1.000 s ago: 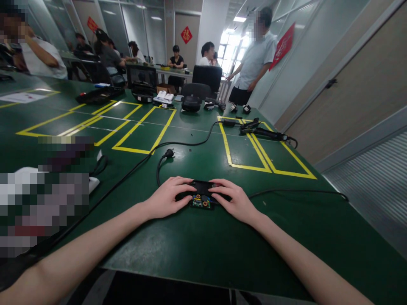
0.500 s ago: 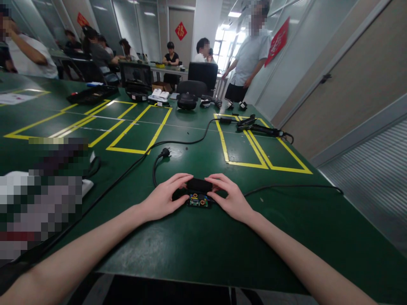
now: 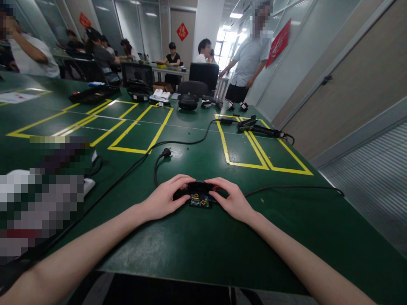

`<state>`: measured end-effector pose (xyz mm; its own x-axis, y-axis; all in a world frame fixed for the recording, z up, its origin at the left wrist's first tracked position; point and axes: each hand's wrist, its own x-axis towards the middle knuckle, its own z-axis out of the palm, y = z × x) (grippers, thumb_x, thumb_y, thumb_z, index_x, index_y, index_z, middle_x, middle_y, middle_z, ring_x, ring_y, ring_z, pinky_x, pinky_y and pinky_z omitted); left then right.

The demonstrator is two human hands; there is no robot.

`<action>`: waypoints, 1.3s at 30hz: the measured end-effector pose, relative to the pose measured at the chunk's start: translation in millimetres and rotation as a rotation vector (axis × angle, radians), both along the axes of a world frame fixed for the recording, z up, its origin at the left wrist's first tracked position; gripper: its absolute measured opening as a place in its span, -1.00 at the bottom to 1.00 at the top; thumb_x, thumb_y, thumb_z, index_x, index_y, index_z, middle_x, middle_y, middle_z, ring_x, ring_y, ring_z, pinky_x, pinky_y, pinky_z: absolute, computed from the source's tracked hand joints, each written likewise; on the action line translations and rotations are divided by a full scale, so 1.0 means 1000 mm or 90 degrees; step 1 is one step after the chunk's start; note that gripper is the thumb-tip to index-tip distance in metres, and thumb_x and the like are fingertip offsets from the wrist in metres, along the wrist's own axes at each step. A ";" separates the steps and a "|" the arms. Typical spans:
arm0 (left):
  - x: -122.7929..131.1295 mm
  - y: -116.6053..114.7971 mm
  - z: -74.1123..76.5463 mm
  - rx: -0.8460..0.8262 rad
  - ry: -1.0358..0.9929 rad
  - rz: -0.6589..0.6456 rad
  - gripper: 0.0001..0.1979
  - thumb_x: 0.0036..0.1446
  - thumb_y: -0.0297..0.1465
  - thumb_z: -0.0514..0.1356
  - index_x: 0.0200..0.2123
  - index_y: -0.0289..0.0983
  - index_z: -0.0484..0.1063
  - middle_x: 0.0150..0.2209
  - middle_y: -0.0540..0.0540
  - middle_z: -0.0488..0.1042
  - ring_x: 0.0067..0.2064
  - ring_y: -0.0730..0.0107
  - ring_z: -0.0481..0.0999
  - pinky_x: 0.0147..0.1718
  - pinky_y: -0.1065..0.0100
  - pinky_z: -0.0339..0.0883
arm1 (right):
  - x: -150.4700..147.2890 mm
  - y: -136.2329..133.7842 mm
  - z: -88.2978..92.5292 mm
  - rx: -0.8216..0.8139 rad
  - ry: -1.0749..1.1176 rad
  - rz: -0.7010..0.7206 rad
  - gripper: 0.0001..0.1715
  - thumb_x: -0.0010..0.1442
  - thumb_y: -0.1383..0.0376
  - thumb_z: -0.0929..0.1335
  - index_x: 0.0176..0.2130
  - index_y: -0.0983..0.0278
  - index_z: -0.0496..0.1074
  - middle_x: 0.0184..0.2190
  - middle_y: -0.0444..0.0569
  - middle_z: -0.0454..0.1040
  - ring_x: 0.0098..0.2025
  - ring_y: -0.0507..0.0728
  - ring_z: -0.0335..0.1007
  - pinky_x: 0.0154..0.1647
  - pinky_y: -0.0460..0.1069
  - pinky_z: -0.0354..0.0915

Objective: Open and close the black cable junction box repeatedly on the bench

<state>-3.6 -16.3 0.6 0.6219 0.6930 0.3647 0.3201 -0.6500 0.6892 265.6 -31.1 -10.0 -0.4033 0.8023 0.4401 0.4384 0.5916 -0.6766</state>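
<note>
While your left hand (image 3: 163, 197) had hold of one end of the black cover (image 3: 200, 187), your right hand (image 3: 233, 200) held the other, thumb and fingers on each side curved and parted only around it. The cover sat just behind the circuit board (image 3: 199, 201), on the near part of the green table (image 3: 203, 245); your fingers hid both its ends, and you could not tell whether it touched the board. The plug (image 3: 165, 153) lay beyond your left hand, its cord (image 3: 155, 173) disappearing behind that hand. Coarse blocks masked things at the left.
</note>
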 end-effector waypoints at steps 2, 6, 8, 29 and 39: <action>0.000 0.000 0.001 -0.003 0.008 0.000 -0.60 0.31 -0.45 0.19 0.20 -0.18 0.36 0.11 -0.14 0.48 -0.03 0.28 0.59 0.05 0.19 0.54 | 0.000 -0.001 0.000 0.003 -0.003 0.000 -0.66 0.35 0.39 0.35 0.09 0.17 0.52 -0.07 0.02 0.61 -0.11 0.18 0.57 -0.08 0.10 0.55; 0.000 0.000 0.004 -0.009 0.014 -0.005 -0.64 0.30 -0.47 0.18 0.15 -0.19 0.37 0.03 -0.12 0.51 -0.07 0.30 0.57 0.00 0.21 0.52 | 0.001 -0.003 0.002 0.004 -0.008 0.016 -0.64 0.35 0.34 0.37 0.12 0.18 0.49 -0.05 0.05 0.60 -0.07 0.20 0.57 -0.04 0.13 0.54; -0.001 -0.002 0.008 -0.006 0.016 -0.024 -0.64 0.28 -0.47 0.20 0.13 -0.20 0.36 0.02 -0.12 0.50 -0.05 0.28 0.56 -0.01 0.22 0.51 | 0.002 -0.004 0.006 0.013 -0.011 0.040 -0.63 0.34 0.31 0.40 0.13 0.20 0.47 -0.05 0.07 0.59 -0.05 0.21 0.56 -0.02 0.14 0.52; 0.000 -0.004 0.006 -0.030 0.045 -0.073 -0.67 0.14 -0.52 0.31 -0.02 -0.21 0.43 -0.01 -0.11 0.55 0.02 0.21 0.56 0.03 0.22 0.44 | 0.002 -0.008 0.010 0.100 -0.041 0.150 -0.71 0.19 0.40 0.48 -0.08 0.19 0.50 -0.08 0.05 0.51 -0.06 0.17 0.51 -0.06 0.08 0.48; -0.001 -0.005 0.007 -0.022 0.074 -0.044 -0.65 0.13 -0.47 0.33 0.00 -0.21 0.46 -0.06 -0.10 0.58 -0.03 0.21 0.59 -0.01 0.21 0.46 | 0.006 -0.008 0.016 0.063 -0.077 0.158 -0.77 0.21 0.38 0.48 -0.11 0.20 0.47 -0.08 0.05 0.50 -0.06 0.17 0.51 -0.07 0.08 0.46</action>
